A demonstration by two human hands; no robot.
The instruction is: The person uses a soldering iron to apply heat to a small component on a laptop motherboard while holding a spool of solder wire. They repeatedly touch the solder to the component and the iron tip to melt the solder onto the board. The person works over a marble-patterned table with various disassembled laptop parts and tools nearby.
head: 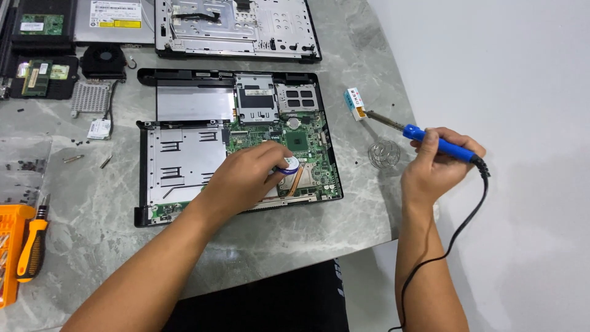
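An opened laptop base (184,161) lies on the grey marble table, its green circuit board (304,140) exposed on the right side. My left hand (246,175) rests over the board, fingers closed on a small round blue and white spool (289,165). My right hand (433,166) grips the blue handle of a soldering iron (430,140) off the table's right edge. The iron's metal tip points up-left and touches a small white and blue block (354,102). A black cord (455,233) runs down from the handle.
A wire coil stand (384,154) sits near the table's right edge. Another laptop shell (236,27), a fan (103,60), heatsink (91,97) and boards lie at the back. Loose screws (74,158) and an orange screwdriver (32,246) with its orange case (7,252) are at left.
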